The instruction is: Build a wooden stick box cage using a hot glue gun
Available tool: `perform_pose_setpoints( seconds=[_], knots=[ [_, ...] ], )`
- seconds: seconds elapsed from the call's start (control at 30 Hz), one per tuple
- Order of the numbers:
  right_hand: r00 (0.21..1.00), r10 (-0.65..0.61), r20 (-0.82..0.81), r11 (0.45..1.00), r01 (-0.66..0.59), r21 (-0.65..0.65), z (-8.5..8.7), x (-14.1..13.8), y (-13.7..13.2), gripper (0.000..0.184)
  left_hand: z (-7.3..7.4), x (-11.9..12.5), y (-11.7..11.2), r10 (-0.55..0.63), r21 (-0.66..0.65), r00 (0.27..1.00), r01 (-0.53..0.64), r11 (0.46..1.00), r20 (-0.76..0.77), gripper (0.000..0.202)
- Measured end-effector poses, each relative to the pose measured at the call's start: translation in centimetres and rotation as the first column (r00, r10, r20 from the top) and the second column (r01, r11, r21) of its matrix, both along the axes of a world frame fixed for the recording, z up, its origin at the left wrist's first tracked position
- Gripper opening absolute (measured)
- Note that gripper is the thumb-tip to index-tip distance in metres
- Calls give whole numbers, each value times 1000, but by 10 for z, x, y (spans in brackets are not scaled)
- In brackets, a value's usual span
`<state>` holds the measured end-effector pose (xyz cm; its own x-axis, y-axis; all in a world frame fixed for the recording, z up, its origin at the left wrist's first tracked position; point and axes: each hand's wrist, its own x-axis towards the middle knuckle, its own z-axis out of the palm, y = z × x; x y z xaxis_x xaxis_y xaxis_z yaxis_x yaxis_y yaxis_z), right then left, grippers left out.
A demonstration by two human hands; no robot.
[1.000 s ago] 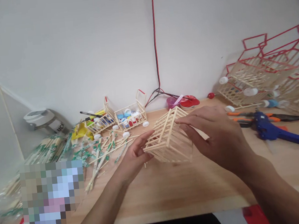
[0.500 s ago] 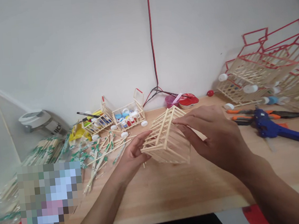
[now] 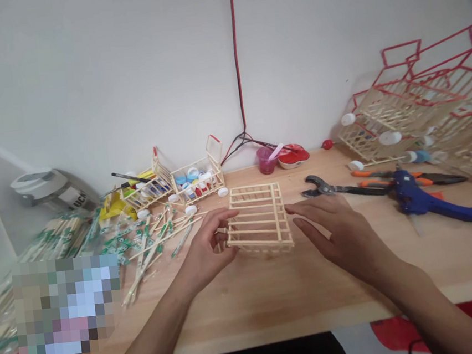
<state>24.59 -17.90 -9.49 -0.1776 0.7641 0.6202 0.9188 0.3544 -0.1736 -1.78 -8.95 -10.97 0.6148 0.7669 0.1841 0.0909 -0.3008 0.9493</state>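
Stick frame: slatted, over mid-worktop, between the hands. Left hand: thumb and fingers pinching its left edge. Right hand: fingers parted, tips beside its right edge; contact cannot be told. Step in hand: apparently positioning the frame. Next move: calls for a light, steady hold. Glue gun: at right, lying idle.

At the bench, we have a stick frame between our left hand and right hand. To its left lie loose sticks, with packets farther left. On the far side, a small cart holds caps, left of a cup and a dish. On our right lie cutters and a glue gun, larger carts beyond them.
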Motion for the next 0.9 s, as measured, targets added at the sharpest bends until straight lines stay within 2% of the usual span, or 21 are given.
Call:
perform_pose_setpoints(
  seconds=[0.13,0.23,0.27,0.3,0.37,0.4,0.43,0.47,0.53,0.6,0.7,0.8,0.9],
  knots=[
    [996,-84,6,995,83,63,3,26,-10,24,1,2,-3,29,46,998,-26,999,-53,62],
    [959,-282,33,958,279,63,11,63,-30,21,2,3,-3,32,135,994,-18,991,-106,64],
    [919,-392,43,920,390,46,13,78,-38,19,2,3,-3,31,169,992,-10,985,-124,65],
    [857,-514,48,858,512,39,13,94,-47,17,2,2,-3,35,204,989,-5,979,-143,67],
    [701,-712,46,700,713,-31,11,128,-65,13,1,2,-2,40,259,984,7,966,-175,69],
    [646,-761,54,642,763,-72,8,144,-73,16,1,2,-2,48,280,982,6,960,-184,69],
    [639,-764,89,628,768,-124,3,160,-81,17,0,3,-2,49,295,980,10,955,-191,69],
    [650,-749,125,633,759,-152,-3,174,-87,18,0,3,-2,50,305,980,12,952,-194,68],
    [702,-674,228,684,710,-165,-17,195,-94,25,1,3,-1,48,319,980,17,948,-193,67],
    [716,-635,289,697,693,-184,-28,207,-95,28,1,3,0,46,326,980,20,945,-194,67],
    [730,-614,300,701,679,-218,-35,206,-88,28,0,3,0,52,327,977,19,945,-207,69],
    [727,-629,275,696,684,-218,-34,198,-78,27,-1,3,-1,53,320,975,19,947,-215,71],
    [740,-641,204,714,673,-194,-31,191,-68,21,1,4,-2,31,313,974,42,949,-224,73]
  ],
)
